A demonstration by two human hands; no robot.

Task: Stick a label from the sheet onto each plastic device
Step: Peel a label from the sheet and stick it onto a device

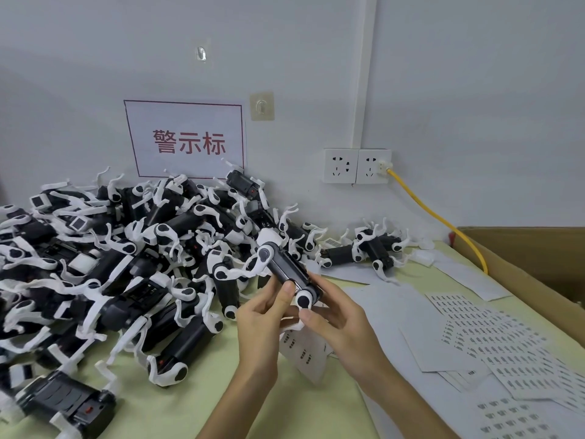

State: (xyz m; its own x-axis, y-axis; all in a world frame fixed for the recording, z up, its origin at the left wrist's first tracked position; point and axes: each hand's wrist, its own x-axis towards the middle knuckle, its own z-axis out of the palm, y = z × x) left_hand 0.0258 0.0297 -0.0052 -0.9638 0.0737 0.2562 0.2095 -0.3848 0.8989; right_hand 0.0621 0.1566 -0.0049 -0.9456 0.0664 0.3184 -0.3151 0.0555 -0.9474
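Centrally: left hand (262, 315) and right hand (335, 318) curled around plastic device (286, 272); apparently light, rigid; thin white legs (257, 264) probably fragile, so grip black body (294, 277).

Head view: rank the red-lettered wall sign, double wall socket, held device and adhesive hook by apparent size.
1. wall sign
2. held device and double wall socket: similar; device is nearer, so unranked
3. adhesive hook
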